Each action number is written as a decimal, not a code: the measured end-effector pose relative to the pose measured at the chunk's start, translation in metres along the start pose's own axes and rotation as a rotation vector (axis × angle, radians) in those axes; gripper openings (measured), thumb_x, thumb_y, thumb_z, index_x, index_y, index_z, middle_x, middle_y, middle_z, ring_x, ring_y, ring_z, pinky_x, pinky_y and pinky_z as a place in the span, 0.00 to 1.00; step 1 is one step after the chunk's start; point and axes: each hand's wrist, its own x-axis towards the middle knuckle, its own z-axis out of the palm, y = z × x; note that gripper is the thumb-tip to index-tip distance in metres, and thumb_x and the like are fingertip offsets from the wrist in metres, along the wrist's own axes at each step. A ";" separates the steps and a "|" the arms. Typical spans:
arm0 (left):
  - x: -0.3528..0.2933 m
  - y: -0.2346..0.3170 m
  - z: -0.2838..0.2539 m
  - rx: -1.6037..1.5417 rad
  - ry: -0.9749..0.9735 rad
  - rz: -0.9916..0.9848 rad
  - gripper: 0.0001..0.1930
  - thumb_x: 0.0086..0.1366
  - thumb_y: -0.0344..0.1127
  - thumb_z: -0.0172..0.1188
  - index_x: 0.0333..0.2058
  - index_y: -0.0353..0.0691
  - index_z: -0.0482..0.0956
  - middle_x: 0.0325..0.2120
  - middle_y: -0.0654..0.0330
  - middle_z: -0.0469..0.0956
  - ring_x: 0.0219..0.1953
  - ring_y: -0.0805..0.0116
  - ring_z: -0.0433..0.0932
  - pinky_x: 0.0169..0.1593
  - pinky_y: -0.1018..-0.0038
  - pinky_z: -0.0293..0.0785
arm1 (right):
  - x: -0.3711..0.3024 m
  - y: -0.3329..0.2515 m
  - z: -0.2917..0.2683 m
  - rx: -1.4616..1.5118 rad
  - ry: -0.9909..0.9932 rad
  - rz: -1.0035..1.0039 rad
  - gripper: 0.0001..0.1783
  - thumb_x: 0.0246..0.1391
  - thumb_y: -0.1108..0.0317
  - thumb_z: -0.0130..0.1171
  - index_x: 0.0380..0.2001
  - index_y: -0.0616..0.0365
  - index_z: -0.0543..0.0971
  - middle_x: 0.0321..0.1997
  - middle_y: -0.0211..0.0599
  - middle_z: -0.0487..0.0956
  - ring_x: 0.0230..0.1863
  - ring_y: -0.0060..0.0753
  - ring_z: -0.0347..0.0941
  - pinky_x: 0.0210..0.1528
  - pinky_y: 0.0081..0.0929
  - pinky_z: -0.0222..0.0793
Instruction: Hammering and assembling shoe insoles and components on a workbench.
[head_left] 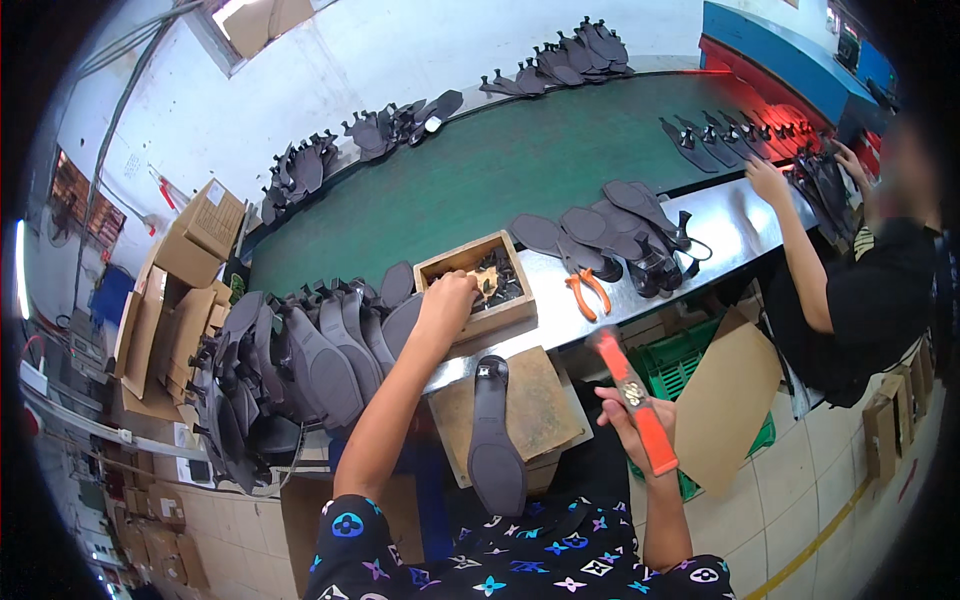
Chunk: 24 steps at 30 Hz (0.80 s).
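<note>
My left hand (452, 300) reaches into a wooden box (487, 323) that holds small dark pieces (510, 284). Its fingers are closed together; what they pinch, if anything, is hidden. In front of me a dark shoe sole (496, 455) lies over a worn board (550, 405), its narrow end away from me with a small pale spot on it. My right hand (630, 425) is wrapped round a long orange tool (655, 440) with a dark, patterned middle. The tool is tilted, and its far end is blurred, so its kind is unclear.
Orange-handled pliers (586, 296) lie beside several heeled soles (610, 225) on the metal edge. More soles (310, 355) are heaped at left. A green conveyor belt (430, 180) runs behind. At right a co-worker (870, 270) handles soles; a cardboard sheet (728, 405) leans by a green crate (680, 365).
</note>
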 end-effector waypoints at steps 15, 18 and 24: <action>-0.108 0.128 -0.085 -1.014 0.589 -0.098 0.04 0.60 0.25 0.67 0.32 0.30 0.82 0.29 0.56 0.80 0.29 0.74 0.77 0.33 0.78 0.72 | 0.067 -0.058 0.070 0.408 -0.105 0.144 0.10 0.59 0.70 0.65 0.42 0.64 0.82 0.35 0.34 0.82 0.18 0.11 0.68 0.17 0.14 0.58; -0.121 0.109 -0.078 -1.049 0.453 -0.066 0.12 0.59 0.29 0.69 0.40 0.30 0.81 0.37 0.53 0.81 0.37 0.67 0.80 0.39 0.74 0.74 | 0.062 -0.060 0.080 0.431 -0.125 0.187 0.09 0.58 0.70 0.66 0.40 0.64 0.82 0.36 0.36 0.81 0.16 0.12 0.67 0.15 0.13 0.57; -0.123 0.059 -0.018 -0.802 0.155 -0.132 0.24 0.55 0.38 0.71 0.51 0.43 0.78 0.48 0.53 0.80 0.54 0.54 0.77 0.65 0.53 0.59 | 0.068 -0.038 0.091 0.361 -0.182 0.172 0.12 0.55 0.72 0.67 0.41 0.66 0.82 0.46 0.38 0.80 0.32 0.16 0.75 0.30 0.15 0.70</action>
